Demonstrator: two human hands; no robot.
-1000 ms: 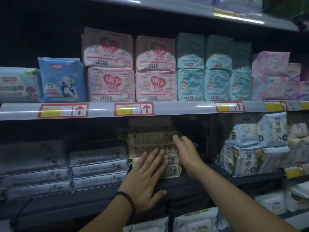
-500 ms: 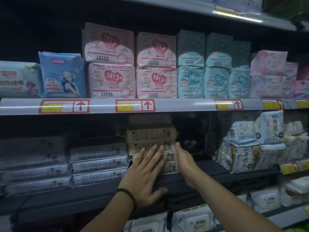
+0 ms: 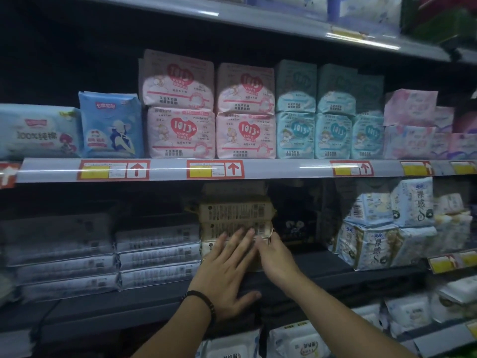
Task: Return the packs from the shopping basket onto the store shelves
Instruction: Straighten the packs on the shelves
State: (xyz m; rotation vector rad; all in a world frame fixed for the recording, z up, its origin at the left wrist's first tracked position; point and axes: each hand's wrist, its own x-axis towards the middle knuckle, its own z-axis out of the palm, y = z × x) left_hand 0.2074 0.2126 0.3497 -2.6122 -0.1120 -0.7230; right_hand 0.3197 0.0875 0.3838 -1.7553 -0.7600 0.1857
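A stack of flat beige packs (image 3: 235, 213) lies on the dark middle shelf (image 3: 335, 270), barcoded ends facing me. My left hand (image 3: 227, 270), with a black band at the wrist, rests flat on the front of the lower packs, fingers spread, thumb on the shelf edge. My right hand (image 3: 276, 257) touches the lower right corner of the stack, close beside the left fingers, and holds nothing. The lowest packs are partly hidden behind both hands. The shopping basket is out of view.
Grey flat packs (image 3: 154, 254) are stacked left of the beige ones, and a dark pack (image 3: 294, 226) stands to their right. Blue-white packs (image 3: 374, 244) fill the right. Pink packs (image 3: 180, 130) and teal packs (image 3: 333, 133) stand above the price rail (image 3: 284, 169).
My right hand has slid down the right end of the beige stack and in toward my left hand. The left hand has stayed flat on the packs.
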